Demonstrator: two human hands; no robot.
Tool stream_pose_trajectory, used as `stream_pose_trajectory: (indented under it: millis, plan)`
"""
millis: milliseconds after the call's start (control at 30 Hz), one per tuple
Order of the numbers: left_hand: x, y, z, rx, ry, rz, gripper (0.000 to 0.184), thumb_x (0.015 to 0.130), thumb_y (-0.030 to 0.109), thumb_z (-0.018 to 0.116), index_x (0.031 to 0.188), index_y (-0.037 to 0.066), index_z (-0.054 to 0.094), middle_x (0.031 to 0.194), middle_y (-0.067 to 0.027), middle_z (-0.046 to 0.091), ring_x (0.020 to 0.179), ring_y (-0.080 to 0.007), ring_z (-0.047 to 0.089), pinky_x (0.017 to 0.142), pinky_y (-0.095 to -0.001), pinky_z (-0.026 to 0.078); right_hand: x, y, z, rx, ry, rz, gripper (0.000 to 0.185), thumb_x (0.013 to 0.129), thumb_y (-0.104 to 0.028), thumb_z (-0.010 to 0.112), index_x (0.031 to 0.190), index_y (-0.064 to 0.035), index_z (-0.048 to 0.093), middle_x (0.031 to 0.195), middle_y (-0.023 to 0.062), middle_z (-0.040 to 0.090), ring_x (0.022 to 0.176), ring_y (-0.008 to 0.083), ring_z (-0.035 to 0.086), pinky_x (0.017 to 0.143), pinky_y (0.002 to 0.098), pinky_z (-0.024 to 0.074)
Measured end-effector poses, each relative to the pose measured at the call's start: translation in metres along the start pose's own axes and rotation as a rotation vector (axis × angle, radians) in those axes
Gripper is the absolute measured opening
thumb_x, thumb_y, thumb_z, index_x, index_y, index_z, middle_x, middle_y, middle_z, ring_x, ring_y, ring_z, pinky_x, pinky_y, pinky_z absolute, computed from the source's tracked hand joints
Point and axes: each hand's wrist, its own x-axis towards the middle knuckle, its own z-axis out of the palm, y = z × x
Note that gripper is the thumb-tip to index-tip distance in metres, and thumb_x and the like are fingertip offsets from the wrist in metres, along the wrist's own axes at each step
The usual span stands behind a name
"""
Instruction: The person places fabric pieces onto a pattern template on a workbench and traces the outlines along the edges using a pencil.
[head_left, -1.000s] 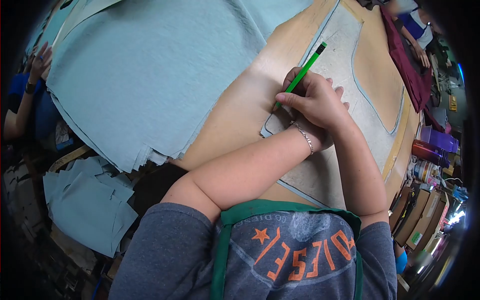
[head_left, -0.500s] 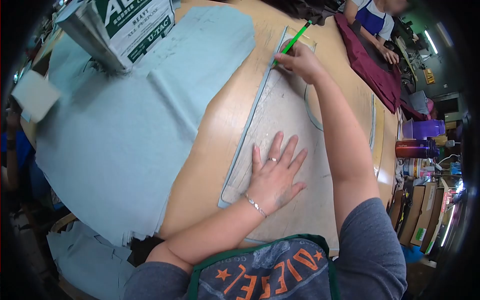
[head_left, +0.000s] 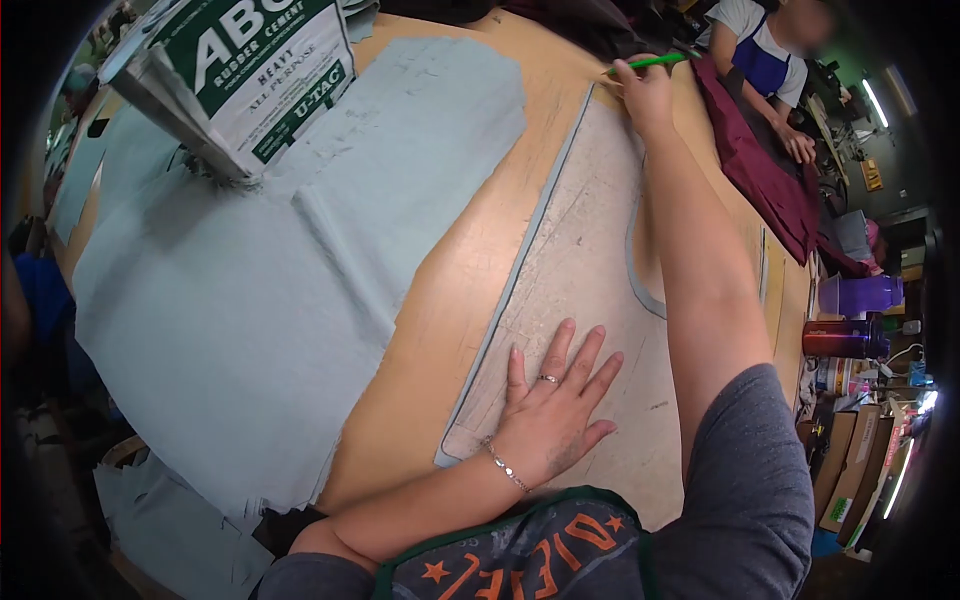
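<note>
My left hand (head_left: 550,420) lies flat on a worn, pale pattern board (head_left: 580,250), its fingers spread. A narrow border of grey-blue material (head_left: 497,318) shows along the board's left edge and round its curved cutout. At the board's far end, my right hand (head_left: 645,95) pinches a green pencil (head_left: 655,61). The pencil is nearly level, with its tip pointing left just past the board's far corner. Whether the tip touches the table is too small to tell.
A large grey-blue sheet (head_left: 230,300) covers the table's left side, with a rubber cement can (head_left: 275,85) standing on it. Maroon fabric (head_left: 755,160) lies at the far right, near another person's hand (head_left: 797,143). A purple container (head_left: 862,294) and dark tumbler (head_left: 845,338) stand at right.
My right hand has moved away from me to the board's far end, and the pencil has tipped flatter. My left hand stays flat on the board. A blurred white piece at left is gone.
</note>
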Motion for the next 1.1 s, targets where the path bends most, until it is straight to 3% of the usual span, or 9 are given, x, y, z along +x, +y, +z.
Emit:
stream_pose_trajectory:
  millis: [133, 200, 267, 300, 433, 533, 900, 1000, 1100]
  plan:
    - [-0.002, -0.001, 0.002, -0.034, 0.042, 0.001, 0.063, 0.076, 0.049, 0.052, 0.13, 0.022, 0.035, 0.14, -0.0042, 0.018, 0.131, -0.027, 0.007, 0.093, -0.0632, 0.012, -0.063, -0.068, -0.006, 0.389, -0.183, 0.194, 0.021, 0.077, -0.015, 0.064, 0.088, -0.0019, 0.051, 0.078, 0.0076, 0.06, 0.069, 0.0143, 0.06, 0.059, 0.024, 0.0468]
    - [-0.003, -0.004, 0.007, -0.047, 0.111, 0.01, 0.061, 0.075, 0.048, 0.053, 0.128, 0.02, 0.038, 0.139, -0.0056, 0.022, 0.13, -0.0273, 0.009, 0.094, -0.0628, 0.012, -0.12, -0.119, -0.006, 0.407, -0.435, 0.352, 0.019, 0.077, -0.015, 0.064, 0.086, -0.0033, 0.052, 0.08, 0.0072, 0.06, 0.071, 0.0137, 0.059, 0.062, 0.0232, 0.0475]
    - [-0.007, -0.006, 0.014, -0.064, 0.152, 0.037, 0.058, 0.075, 0.047, 0.054, 0.124, 0.017, 0.043, 0.134, -0.007, 0.031, 0.129, -0.028, 0.015, 0.094, -0.063, 0.011, -0.174, -0.157, -0.008, 0.386, -0.848, 0.403, 0.016, 0.078, -0.013, 0.063, 0.084, -0.0031, 0.051, 0.081, 0.0066, 0.059, 0.071, 0.0123, 0.058, 0.064, 0.0239, 0.0484]
    - [-0.005, -0.006, 0.013, -0.058, 0.054, 0.017, 0.056, 0.075, 0.048, 0.053, 0.121, 0.015, 0.047, 0.131, -0.0073, 0.036, 0.127, -0.0283, 0.019, 0.095, -0.0632, 0.009, -0.202, -0.176, -0.009, 0.399, -0.974, 0.48, 0.015, 0.078, -0.011, 0.062, 0.084, -0.004, 0.051, 0.081, 0.0055, 0.058, 0.072, 0.0118, 0.058, 0.061, 0.0227, 0.0467]
    - [0.009, -0.01, 0.039, -0.197, 0.015, 0.027, 0.056, 0.083, 0.043, 0.037, 0.132, 0.016, 0.031, 0.14, -0.0113, 0.019, 0.13, -0.0316, 0.014, 0.103, -0.0529, 0.009, -0.267, -0.205, -0.002, 0.44, -1.26, 0.659, 0.015, 0.079, -0.008, 0.062, 0.084, -0.0024, 0.049, 0.075, 0.002, 0.055, 0.073, 0.0089, 0.056, 0.059, 0.0224, 0.0455]
    - [0.009, -0.012, 0.049, -0.173, 0.191, 0.007, 0.056, 0.085, 0.043, 0.028, 0.134, 0.017, 0.026, 0.142, -0.0113, 0.014, 0.131, -0.0327, 0.01, 0.104, -0.0507, 0.008, -0.279, -0.208, -0.002, 0.14, -1.36, 0.48, 0.017, 0.079, -0.009, 0.062, 0.085, -0.0027, 0.048, 0.074, 0.0014, 0.055, 0.071, 0.0076, 0.054, 0.059, 0.0209, 0.044]
    - [0.008, -0.015, 0.048, 0.07, 0.159, 0.011, 0.058, 0.085, 0.052, 0.021, 0.135, 0.022, 0.022, 0.143, -0.009, 0.012, 0.132, -0.0309, 0.007, 0.1, -0.058, 0.009, -0.292, -0.21, -0.007, 0.07, -1.335, 0.359, 0.016, 0.078, -0.009, 0.063, 0.085, -0.0021, 0.05, 0.076, 0.0013, 0.056, 0.072, 0.0077, 0.053, 0.063, 0.0199, 0.0424]
    - [0.005, -0.015, 0.046, 0.091, 0.264, 0.068, 0.058, 0.086, 0.05, 0.022, 0.135, 0.02, 0.022, 0.143, -0.0088, 0.011, 0.132, -0.0309, 0.008, 0.1, -0.0577, 0.008, -0.287, -0.213, -0.009, 0.021, -1.338, 0.287, 0.015, 0.079, -0.008, 0.062, 0.084, -0.002, 0.05, 0.076, 0.0014, 0.056, 0.072, 0.0078, 0.053, 0.063, 0.0202, 0.0423]
    - [0.011, -0.012, 0.048, -0.135, 0.092, 0.036, 0.058, 0.086, 0.049, 0.025, 0.135, 0.018, 0.022, 0.143, -0.0097, 0.013, 0.13, -0.0313, 0.014, 0.1, -0.0576, 0.007, -0.273, -0.206, -0.014, 0.022, -1.239, 0.244, 0.013, 0.08, -0.007, 0.06, 0.083, -0.0025, 0.048, 0.074, 0.0021, 0.056, 0.071, 0.0077, 0.053, 0.064, 0.0205, 0.0426]
